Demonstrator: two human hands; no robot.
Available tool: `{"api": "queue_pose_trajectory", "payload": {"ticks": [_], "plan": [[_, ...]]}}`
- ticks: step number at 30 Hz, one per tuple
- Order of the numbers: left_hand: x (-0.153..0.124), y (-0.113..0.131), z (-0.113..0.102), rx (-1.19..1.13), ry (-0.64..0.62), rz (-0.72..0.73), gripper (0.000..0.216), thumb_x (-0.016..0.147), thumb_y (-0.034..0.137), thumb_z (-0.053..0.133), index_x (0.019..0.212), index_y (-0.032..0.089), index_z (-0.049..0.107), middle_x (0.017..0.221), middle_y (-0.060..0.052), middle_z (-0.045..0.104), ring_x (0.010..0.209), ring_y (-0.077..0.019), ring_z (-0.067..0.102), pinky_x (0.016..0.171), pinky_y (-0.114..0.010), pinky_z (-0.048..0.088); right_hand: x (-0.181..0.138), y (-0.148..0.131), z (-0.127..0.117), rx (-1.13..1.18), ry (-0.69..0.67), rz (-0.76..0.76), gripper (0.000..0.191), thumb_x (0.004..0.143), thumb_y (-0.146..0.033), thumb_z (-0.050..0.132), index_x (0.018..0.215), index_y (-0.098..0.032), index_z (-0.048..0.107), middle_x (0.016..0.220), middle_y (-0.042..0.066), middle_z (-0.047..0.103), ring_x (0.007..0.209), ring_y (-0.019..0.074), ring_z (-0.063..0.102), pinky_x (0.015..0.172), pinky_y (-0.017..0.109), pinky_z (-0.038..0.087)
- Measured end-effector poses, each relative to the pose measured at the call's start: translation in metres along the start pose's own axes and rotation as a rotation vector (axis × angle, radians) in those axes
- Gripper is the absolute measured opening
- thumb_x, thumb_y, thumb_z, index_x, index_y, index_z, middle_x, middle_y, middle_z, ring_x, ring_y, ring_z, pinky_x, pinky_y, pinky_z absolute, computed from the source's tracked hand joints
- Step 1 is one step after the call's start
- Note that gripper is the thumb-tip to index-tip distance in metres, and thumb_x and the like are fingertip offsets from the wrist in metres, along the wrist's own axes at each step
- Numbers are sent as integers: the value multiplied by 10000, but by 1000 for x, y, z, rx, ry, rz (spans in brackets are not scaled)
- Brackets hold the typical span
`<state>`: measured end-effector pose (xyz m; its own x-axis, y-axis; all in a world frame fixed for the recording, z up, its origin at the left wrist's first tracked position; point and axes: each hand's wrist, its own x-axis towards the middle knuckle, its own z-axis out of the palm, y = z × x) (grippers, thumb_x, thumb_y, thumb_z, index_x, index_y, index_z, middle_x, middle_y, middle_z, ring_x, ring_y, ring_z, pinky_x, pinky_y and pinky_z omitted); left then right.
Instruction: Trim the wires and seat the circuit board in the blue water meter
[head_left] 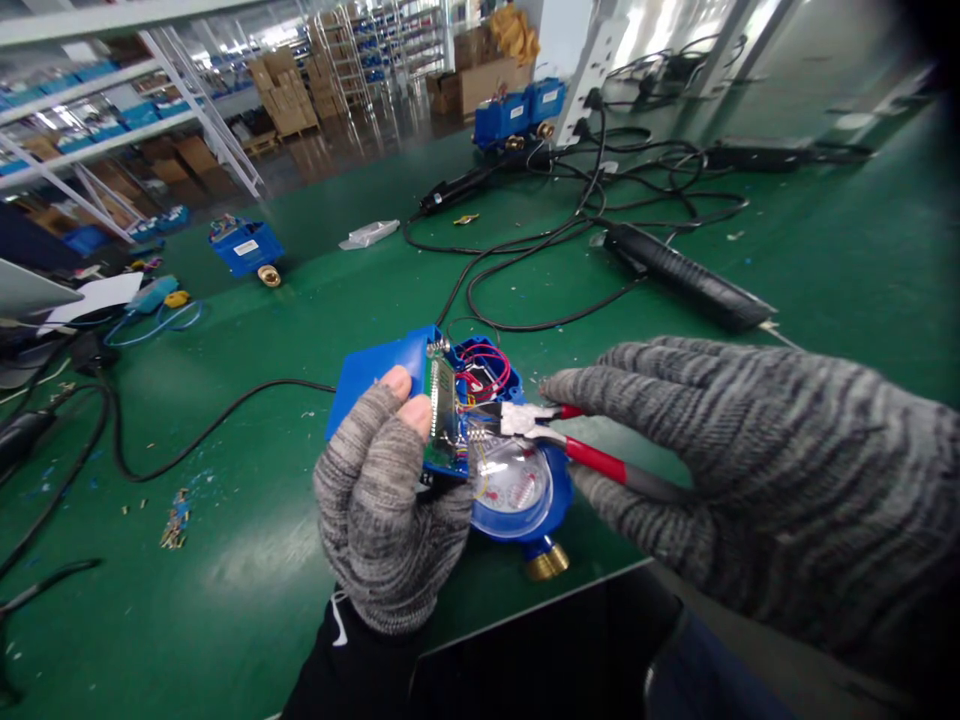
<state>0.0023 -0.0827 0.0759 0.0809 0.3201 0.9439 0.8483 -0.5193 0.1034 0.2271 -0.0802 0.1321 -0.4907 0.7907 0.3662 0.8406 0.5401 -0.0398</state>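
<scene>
My left hand (386, 500), in a grey fingerless glove, grips a blue water meter (517, 490) with an open lid (371, 375) and pinches its green circuit board (444, 415) upright with thumb and finger. Red and white wires (491, 372) loop inside the housing behind the board. A brass fitting (547, 562) sticks out below the clear dial. My right hand (750, 480), also gloved in grey, is closed on red-handled cutters (577, 448). Their jaws (491, 418) reach the wires next to the board.
The green bench (247, 560) carries black cables (540, 240), a black tool (686, 280), a soldering-type tool (457, 190), another blue meter (246, 247) at left, two more (517, 112) at the back, wire scraps (174, 520), and a plastic bag (367, 233). Shelving stands far left.
</scene>
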Motion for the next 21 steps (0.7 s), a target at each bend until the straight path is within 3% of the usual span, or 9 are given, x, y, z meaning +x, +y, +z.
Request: {"api": "queue_pose_trajectory", "payload": {"ticks": [5, 10, 14, 21], "plan": [[3, 1, -1, 24, -7, 16, 586, 753, 211, 765, 1314, 178, 597, 1195, -105, 698, 1205, -278, 636, 1091, -434, 486, 3, -3, 0, 15, -1, -25, 441, 863, -403, 475, 1216, -248, 689, 1119, 64, 722, 925, 304, 696, 776, 450, 598], [2, 1, 0, -7, -7, 16, 541, 794, 218, 731, 1315, 150, 598, 1230, -117, 681, 1223, -252, 624, 1118, -392, 462, 0, 0, 4, 13, 63, -49, 436, 873, -399, 486, 1220, -215, 674, 1110, 85, 714, 933, 321, 687, 787, 479, 585], [2, 0, 1, -18, -3, 16, 582, 756, 201, 765, 1311, 144, 599, 1238, -110, 679, 1218, -249, 625, 1121, -377, 457, -2, 3, 6, 30, 150, -93, 423, 852, -411, 525, 1211, -221, 644, 1054, 83, 710, 856, 317, 682, 707, 466, 564], [1, 0, 1, -29, -5, 13, 640, 732, 226, 801, 1334, 162, 592, 1254, -103, 673, 1216, -262, 624, 1121, -407, 463, 4, -2, 4, 18, 134, -90, 381, 823, -396, 577, 1133, -194, 669, 983, 83, 713, 780, 287, 683, 652, 408, 534]]}}
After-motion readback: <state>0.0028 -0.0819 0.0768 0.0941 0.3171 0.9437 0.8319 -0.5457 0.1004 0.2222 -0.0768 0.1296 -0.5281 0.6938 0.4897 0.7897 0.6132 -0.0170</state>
